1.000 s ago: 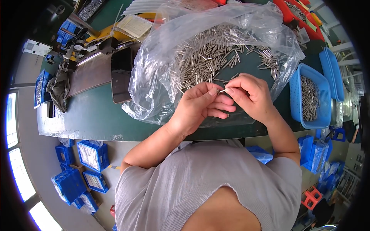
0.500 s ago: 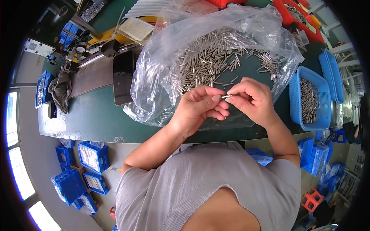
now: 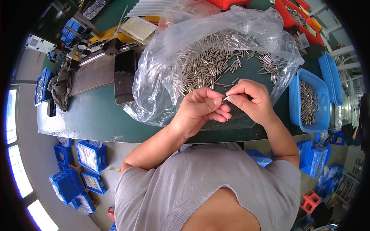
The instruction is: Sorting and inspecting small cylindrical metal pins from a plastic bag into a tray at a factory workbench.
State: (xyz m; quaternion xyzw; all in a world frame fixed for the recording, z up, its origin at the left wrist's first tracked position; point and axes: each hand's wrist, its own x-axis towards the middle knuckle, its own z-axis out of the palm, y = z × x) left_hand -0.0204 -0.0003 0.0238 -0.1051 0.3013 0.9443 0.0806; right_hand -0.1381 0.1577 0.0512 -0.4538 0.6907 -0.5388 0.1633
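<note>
Between my two hands, above the near part of the green table, is a small metal pin [image 3: 226,98]. My left hand [image 3: 198,107] pinches its lower end between thumb and index finger, the other fingers loosely curled. The thumb and fingertips of my right hand [image 3: 250,98] close on its upper end. Beyond my hands, a heap of similar metal pins [image 3: 204,63] lies on and under a clear plastic bag [image 3: 154,77] spread over the table. A few loose pins lie just past my fingertips.
To the right stands a blue basket [image 3: 295,104] with more pins in it, beside another blue basket [image 3: 331,77]. A black tablet-like slab [image 3: 125,77] and a metal fixture with a dial gauge [image 3: 82,45] are at left. Red bins [image 3: 287,15] sit at the back right.
The pin between my fingers has tilted from nearly level to a steeper slant. Both hands stay in almost the same place.
</note>
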